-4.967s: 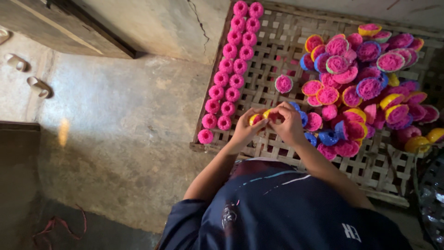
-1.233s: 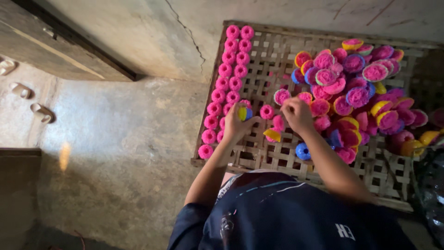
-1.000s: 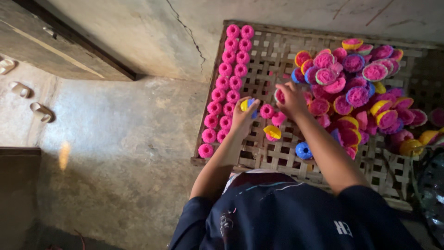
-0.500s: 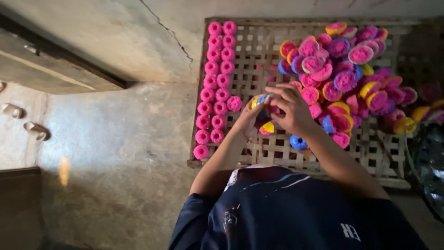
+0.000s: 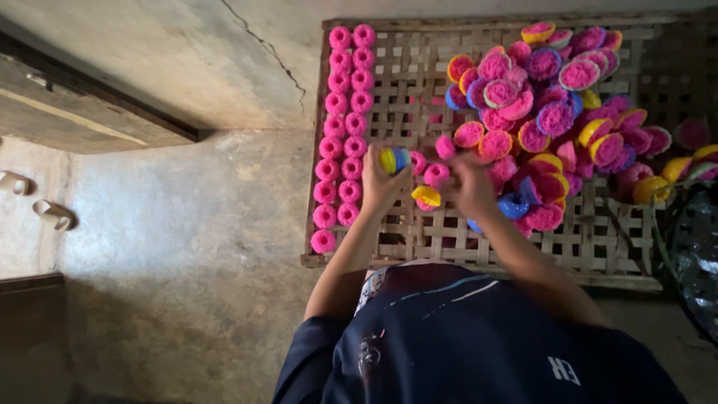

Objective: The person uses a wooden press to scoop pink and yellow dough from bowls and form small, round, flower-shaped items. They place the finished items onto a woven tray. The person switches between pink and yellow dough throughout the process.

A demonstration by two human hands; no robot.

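My left hand is closed around small stacked cups, yellow and blue, above a woven bamboo tray. My right hand is blurred, hovering over loose pink round cakes, its fingertips by another pink cake; I cannot make out its grip. Two neat columns of pink cakes run down the tray's left side. A pile of coloured cups filled with pink cakes covers the right half. An overturned yellow cup and a blue cup lie between my hands.
The tray rests on a grey concrete floor. A pair of sandals lies at the far left, near a wooden sill. A dark shiny mesh object sits at the tray's right edge. My dark shirt fills the bottom.
My hands, together at the tray's middle half a second ago, have parted. The left keeps the yellow and blue cups; the right has shifted right over the loose pink cakes.
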